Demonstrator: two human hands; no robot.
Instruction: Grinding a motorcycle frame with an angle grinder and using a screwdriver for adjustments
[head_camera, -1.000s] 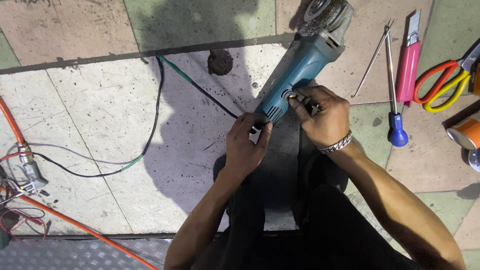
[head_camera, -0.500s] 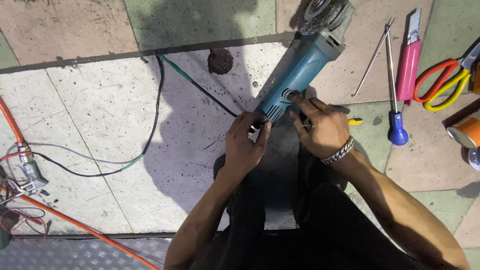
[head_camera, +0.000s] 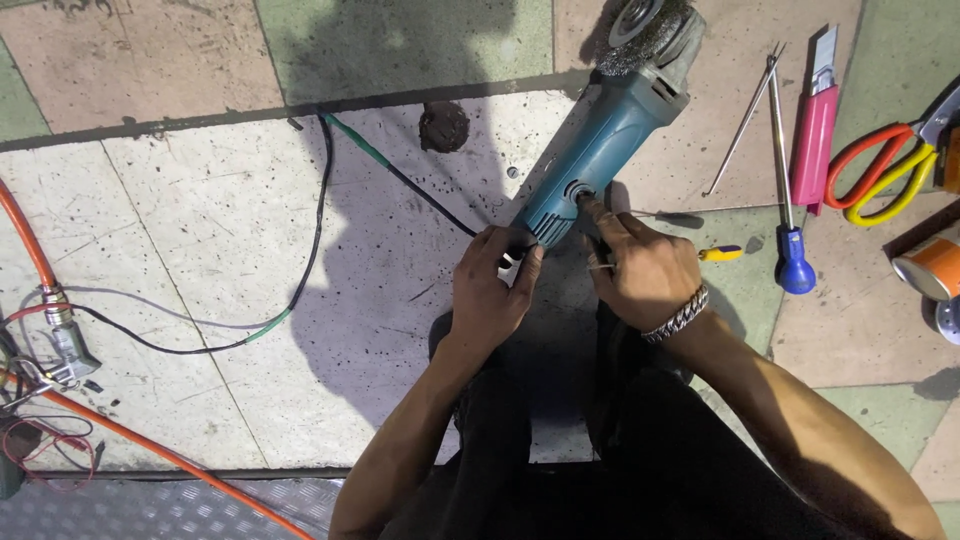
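Observation:
A teal angle grinder (head_camera: 608, 140) with a wire cup brush (head_camera: 645, 30) at its far end lies on the tiled floor ahead of me. My left hand (head_camera: 492, 292) grips the rear end of its body, where the black cord (head_camera: 320, 220) comes out. My right hand (head_camera: 640, 268), with a metal bracelet on the wrist, rests beside the grinder; its index finger touches a round port on the grinder's side. A small yellow-handled screwdriver (head_camera: 715, 254) lies just right of that hand, partly hidden by it.
To the right lie a blue-handled screwdriver (head_camera: 790, 262), a thin metal rod (head_camera: 740, 125), a pink utility knife (head_camera: 812, 125), orange-and-yellow scissors (head_camera: 880, 175) and an orange roll (head_camera: 935, 265). An orange hose (head_camera: 150, 445) and loose wires (head_camera: 40, 370) run at left. A dark round part (head_camera: 443, 125) sits near the cord.
My right hand has shifted off the grinder's rear and down to its side, its index finger now on the round port. The left hand kept its grip.

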